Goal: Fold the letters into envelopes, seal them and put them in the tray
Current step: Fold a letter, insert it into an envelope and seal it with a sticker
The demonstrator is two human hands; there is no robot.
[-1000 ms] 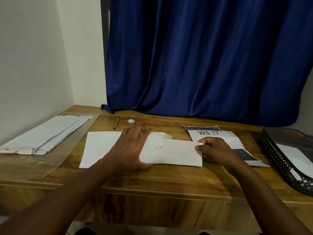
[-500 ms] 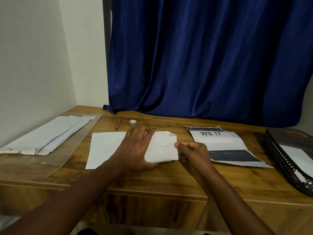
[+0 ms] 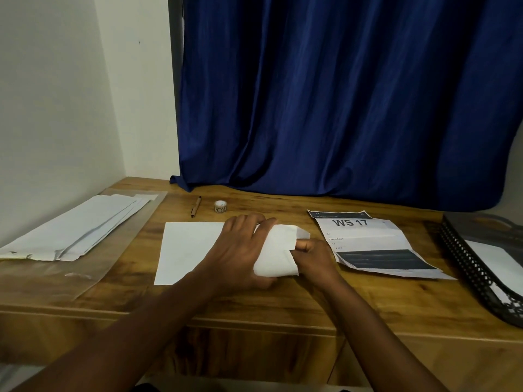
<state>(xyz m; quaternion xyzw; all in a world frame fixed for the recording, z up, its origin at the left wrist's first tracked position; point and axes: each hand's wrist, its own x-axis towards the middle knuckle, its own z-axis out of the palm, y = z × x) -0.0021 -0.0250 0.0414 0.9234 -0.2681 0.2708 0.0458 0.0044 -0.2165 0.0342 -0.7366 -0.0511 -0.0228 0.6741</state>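
A folded white letter (image 3: 278, 251) lies at the middle of the wooden desk (image 3: 283, 301), over the right part of a flat white sheet (image 3: 189, 250). My left hand (image 3: 237, 253) lies across the letter's left side, fingers spread and pressing it down. My right hand (image 3: 310, 257) pinches the letter's right edge. A stack of white envelopes (image 3: 76, 224) rests on a clear plastic sleeve at the far left. A black mesh tray (image 3: 481, 270) with white paper inside stands at the right edge.
A printed sheet marked "WS 17" (image 3: 370, 244) lies right of my hands. A brown pen (image 3: 195, 206) and a small roll of stickers (image 3: 220, 206) sit behind the letter. A blue curtain (image 3: 339, 94) hangs behind the desk; a white wall is at left.
My right hand has carried the letter's right edge leftward, folding the paper to about half its former width. My left hand has stayed pressing on the letter's left side.
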